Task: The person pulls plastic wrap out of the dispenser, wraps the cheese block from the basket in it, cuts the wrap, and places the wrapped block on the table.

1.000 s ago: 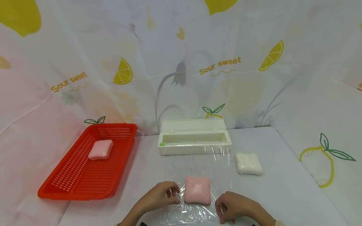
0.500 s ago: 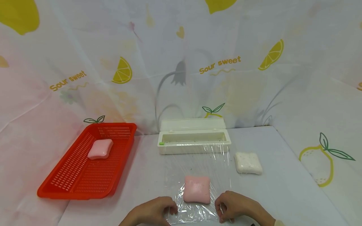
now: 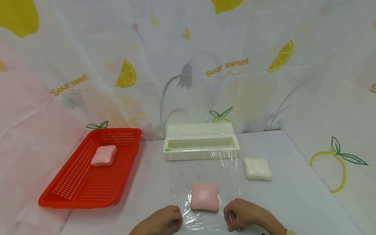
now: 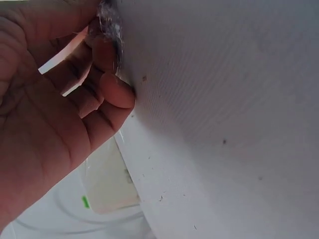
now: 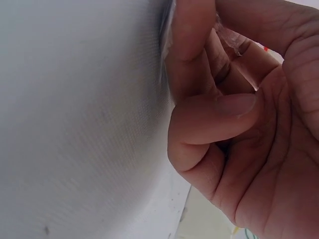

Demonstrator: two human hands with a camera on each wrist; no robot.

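Observation:
A pink pillow-shaped bar of soap (image 3: 204, 197) rests on a sheet of clear plastic wrap (image 3: 191, 174) that runs down from a long white dispenser box (image 3: 202, 154) with its lid raised. At the near left corner, my left hand (image 3: 161, 221) pinches the wrap's edge; the left wrist view shows the crumpled wrap (image 4: 110, 22) between thumb and fingers. My right hand (image 3: 245, 215) pinches the near right corner, where a bit of wrap (image 5: 230, 39) shows at the fingers in the right wrist view. Both hands sit low on the table, either side of the soap.
A red perforated basket (image 3: 124, 173) stands at the left, with another pink soap bar (image 3: 103, 155) inside it. On the table (image 3: 293, 195) to the right lies a white soap bar (image 3: 257, 168). A lemon-print cloth (image 3: 188, 65) hangs behind.
My left hand has come down from beside the soap to the wrap's near left corner and now pinches it. The right hand stays at its corner; soap and box keep their places.

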